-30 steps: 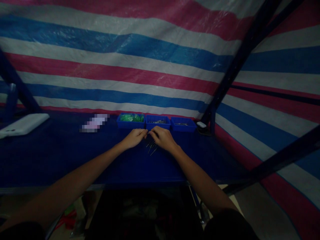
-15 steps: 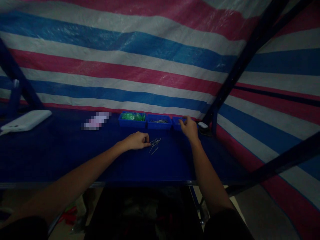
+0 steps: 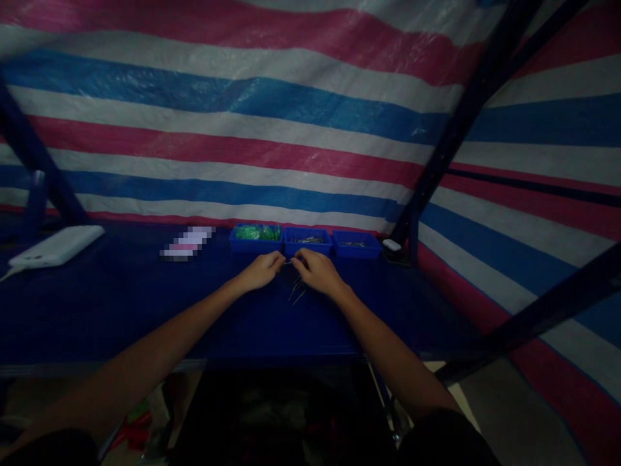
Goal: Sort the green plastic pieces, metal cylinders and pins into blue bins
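Note:
My left hand point(image 3: 262, 269) and my right hand point(image 3: 315, 270) meet over the dark blue table point(image 3: 121, 304), fingertips pinched together on a thin metal pin point(image 3: 290, 262) held between them. A small heap of thin metal pins point(image 3: 297, 289) lies on the table just below the hands. Behind them stand three small blue trays in a row: the left tray point(image 3: 255, 237) holds green parts, the middle tray point(image 3: 307, 241) small metal parts, the right tray point(image 3: 356, 244) a few metal pieces.
A white flat device point(image 3: 57, 246) lies at the table's far left, a blurred pink-white item point(image 3: 187, 241) left of the trays, a small white object point(image 3: 391, 245) by the dark frame post point(image 3: 436, 162). A striped tarpaulin hangs behind.
My right hand has come back from the right tray to the middle and now meets my left hand. My left hand has lifted slightly off the pin heap.

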{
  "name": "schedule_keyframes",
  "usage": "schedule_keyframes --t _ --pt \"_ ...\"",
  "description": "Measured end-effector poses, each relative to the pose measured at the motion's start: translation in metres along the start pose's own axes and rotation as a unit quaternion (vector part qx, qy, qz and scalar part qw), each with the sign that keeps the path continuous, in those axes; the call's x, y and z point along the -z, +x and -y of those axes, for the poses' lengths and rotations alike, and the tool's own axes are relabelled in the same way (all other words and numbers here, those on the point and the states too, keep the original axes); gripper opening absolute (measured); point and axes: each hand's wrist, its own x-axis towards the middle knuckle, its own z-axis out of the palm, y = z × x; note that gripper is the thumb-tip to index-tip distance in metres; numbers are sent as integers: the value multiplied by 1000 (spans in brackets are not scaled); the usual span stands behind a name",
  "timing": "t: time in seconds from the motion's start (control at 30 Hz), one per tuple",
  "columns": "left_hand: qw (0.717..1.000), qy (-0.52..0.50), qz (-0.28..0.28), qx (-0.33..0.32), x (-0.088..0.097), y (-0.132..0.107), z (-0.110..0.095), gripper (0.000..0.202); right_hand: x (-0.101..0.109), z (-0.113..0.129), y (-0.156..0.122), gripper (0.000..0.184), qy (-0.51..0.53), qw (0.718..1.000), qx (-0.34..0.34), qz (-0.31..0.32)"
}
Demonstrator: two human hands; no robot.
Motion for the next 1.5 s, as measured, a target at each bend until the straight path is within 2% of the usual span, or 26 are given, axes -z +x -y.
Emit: schedule_keyframes --t 0.17,0.33,0.63,1.03,1.2,1.33,1.5 --pt "1000 -22 -3 -12 -1 0 -4 34 0 -4 -1 20 8 999 41 24" --pt "999 -21 -24 -10 -2 0 -4 35 0 -4 0 20 36 996 50 58" --pt "997 20 -71 6 0 2 -4 34 -7 3 -2 20 -15 995 62 82" --pt "995 -17 -98 16 -5 1 -8 35 -10 8 -2 23 -107 991 65 44" --pt "993 -2 -113 29 -6 2 -7 41 -7 10 -3 22 -73 995 65 17" --pt "993 -19 -110 43 -5 3 -4 47 -8 11 -4 24 -54 994 98 0" --pt "995 -20 -89 42 -4 2 -5 52 -12 9 -3 16 -67 993 92 -19"
